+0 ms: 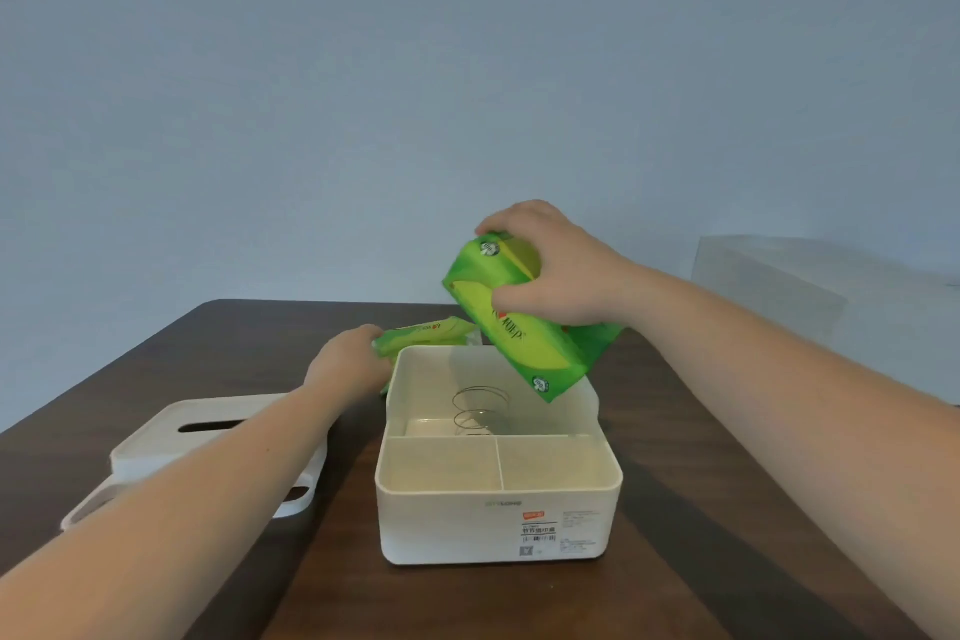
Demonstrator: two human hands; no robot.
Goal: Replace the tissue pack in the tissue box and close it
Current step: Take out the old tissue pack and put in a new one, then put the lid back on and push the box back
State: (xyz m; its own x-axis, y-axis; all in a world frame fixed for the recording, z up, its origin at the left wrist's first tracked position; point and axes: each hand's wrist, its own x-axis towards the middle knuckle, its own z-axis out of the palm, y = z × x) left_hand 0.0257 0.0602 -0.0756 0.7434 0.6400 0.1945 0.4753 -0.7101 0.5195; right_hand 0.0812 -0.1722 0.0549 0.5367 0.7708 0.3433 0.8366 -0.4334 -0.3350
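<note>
The full green tissue pack (524,327) is in the air, tilted, with its lower corner over the back compartment of the tissue box (496,499). It is not yet inside the box. The right hand (553,270) grips it from above at its upper end, with the fingers curled over the far side and the thumb pressing on the near face.

The tissue box is white and open, and it stands on the tabletop (701,509) close to the near edge, about in the middle. Inside, a wall divides it: two small compartments are at the front, side by side, and one large compartment is at the back. A thin wire spring (479,410) stands on the floor of the large compartment. A printed label (539,533) is on the front wall of the box.

Just behind the far left corner of the box lies a second green pack (423,334), flatter and crumpled. The left hand (345,364) is closed on its left end, with the knuckles toward the camera; this pack seems to touch the tabletop, but the box wall hides its lower part.

The white lid (208,437) with a long slot lies flat near the left edge of the tabletop, partly hidden under the left forearm. A translucent container (769,286) is beyond the far right corner of the tabletop, well apart from the box.
</note>
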